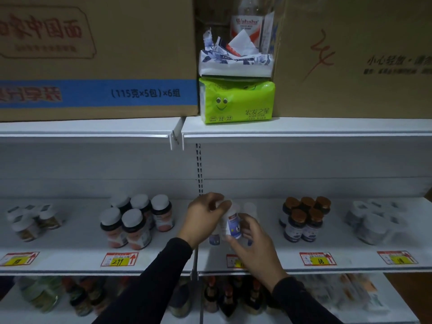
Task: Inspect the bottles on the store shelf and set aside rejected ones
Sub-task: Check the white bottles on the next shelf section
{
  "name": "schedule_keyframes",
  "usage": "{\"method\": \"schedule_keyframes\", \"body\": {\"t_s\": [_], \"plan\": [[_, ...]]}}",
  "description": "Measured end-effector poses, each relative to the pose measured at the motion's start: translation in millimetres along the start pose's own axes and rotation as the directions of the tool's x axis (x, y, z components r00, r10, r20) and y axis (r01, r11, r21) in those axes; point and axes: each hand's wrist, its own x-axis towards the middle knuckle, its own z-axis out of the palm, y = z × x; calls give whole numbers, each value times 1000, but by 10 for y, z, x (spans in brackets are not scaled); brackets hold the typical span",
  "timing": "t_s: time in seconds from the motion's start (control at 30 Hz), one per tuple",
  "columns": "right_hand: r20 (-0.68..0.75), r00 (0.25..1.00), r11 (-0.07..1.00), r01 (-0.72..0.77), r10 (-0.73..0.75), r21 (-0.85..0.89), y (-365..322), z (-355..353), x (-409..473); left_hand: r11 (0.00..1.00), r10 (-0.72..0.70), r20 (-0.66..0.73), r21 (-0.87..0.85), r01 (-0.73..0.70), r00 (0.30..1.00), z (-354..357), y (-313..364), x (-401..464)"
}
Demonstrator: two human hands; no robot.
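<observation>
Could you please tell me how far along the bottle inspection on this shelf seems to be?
Done: nothing visibly set aside. In hand: both the left hand and right hand hold white bottles. Left: the brown-capped bottles and white-capped jars.

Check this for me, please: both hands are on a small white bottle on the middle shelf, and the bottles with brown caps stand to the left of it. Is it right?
Not quite. The head view shows the bottles with brown caps to the right of the small white bottle, not the left. The rest holds: the left hand and right hand are both on it, on the middle shelf.
</observation>
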Motion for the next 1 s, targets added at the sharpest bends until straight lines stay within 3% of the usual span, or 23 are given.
{"method": "schedule_keyframes", "body": {"t_s": [0.23, 0.4, 0.7, 1.0], "plan": [[101, 995, 974, -41, 19, 225, -111, 45, -45, 963, -65, 130, -252, 96, 989, -95, -48, -24], [92, 995, 958, -65, 40, 280, -120, 105, -36, 931, -120, 84, -336, 142, 989, -76, -62, -21], [53, 998, 941, -58, 43, 332, -125, 95, -5, 874, -164, 167, -432, 221, 972, -134, -25, -31], [24, 999, 917, -52, 46, 396, -140, 129, 35, 854, -171, 150, -471, 222, 974, -165, 41, -45]]}}
